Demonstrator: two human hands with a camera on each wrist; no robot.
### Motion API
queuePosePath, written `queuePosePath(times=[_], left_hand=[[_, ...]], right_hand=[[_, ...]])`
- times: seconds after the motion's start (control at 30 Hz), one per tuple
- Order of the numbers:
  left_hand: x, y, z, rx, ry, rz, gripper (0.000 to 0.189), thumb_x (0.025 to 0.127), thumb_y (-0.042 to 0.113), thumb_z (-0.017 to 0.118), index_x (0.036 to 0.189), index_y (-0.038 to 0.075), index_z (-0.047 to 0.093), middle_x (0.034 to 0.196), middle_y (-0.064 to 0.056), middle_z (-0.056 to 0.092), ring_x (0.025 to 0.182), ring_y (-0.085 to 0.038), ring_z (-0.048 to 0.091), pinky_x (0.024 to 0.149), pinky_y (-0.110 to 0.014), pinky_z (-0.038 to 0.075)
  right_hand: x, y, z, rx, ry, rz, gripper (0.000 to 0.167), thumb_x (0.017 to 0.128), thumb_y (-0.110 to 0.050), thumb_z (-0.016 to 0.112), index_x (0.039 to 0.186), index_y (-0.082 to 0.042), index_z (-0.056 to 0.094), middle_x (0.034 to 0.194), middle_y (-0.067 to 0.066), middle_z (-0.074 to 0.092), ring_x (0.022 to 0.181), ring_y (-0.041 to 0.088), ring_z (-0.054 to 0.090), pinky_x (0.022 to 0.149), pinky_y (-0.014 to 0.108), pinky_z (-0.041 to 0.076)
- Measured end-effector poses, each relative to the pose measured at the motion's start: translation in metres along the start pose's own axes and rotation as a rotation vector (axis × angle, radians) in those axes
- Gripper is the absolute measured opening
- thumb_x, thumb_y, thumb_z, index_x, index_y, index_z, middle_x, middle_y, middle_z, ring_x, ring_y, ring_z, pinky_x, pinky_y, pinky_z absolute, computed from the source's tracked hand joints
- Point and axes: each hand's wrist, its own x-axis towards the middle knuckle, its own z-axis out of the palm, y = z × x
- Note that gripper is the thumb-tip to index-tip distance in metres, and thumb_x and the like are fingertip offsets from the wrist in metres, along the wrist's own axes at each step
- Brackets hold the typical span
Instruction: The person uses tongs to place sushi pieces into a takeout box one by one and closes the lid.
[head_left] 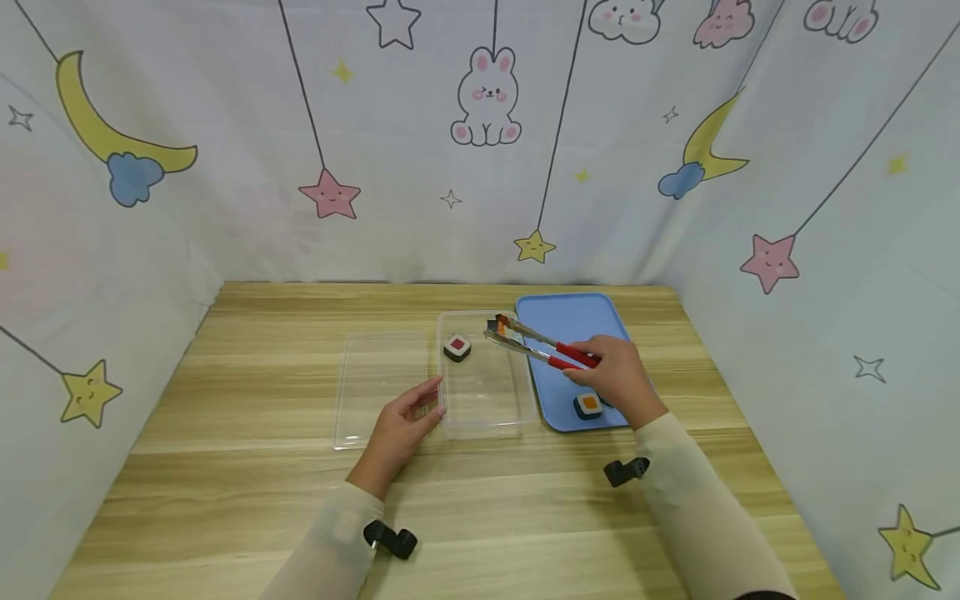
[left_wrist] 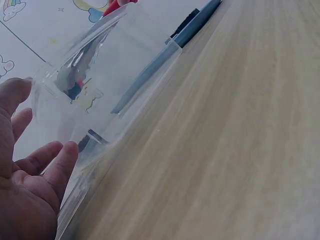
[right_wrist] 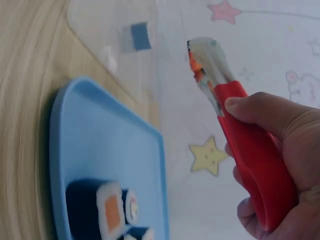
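My right hand (head_left: 617,373) grips red-handled metal tongs (right_wrist: 257,160). Between the tongs' tips is a sushi piece (head_left: 497,327), dark with some orange, held above the clear plastic box (head_left: 487,429). Inside the box, near its left wall, lies a sushi piece with a red centre (head_left: 457,347). My left hand (head_left: 401,429) is at the box's left side, its fingers slightly bent against or very near the wall. On the blue tray (head_left: 558,392), an orange-centred sushi piece (head_left: 588,405) lies below my right hand; the right wrist view shows more pieces beside it.
A clear plastic lid (head_left: 378,375) lies flat on the wooden table (head_left: 247,400), left of the box. The blue tray stands close against the box's right side. A white patterned curtain (head_left: 420,233) hangs behind the table and at both sides.
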Motion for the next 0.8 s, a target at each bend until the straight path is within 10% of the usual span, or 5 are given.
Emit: queuePosePath(times=[0.8], left_hand=[[0.001, -0.003, -0.001, -0.002, -0.009, 0.001, 0.052, 0.098, 0.010, 0.074, 0.146, 0.003, 0.058, 0.151, -0.009, 0.056, 0.138, -0.032, 0.054, 0.119, -0.042, 0.038]], right_hand=[[0.032, -0.057, 0.009, -0.344, -0.146, -0.073, 0.022, 0.081, -0.016, 0.088, 0.102, -0.008, 0.083, 0.089, 0.003, 0.073, 0.082, 0.021, 0.063, 0.070, 0.035, 0.057]])
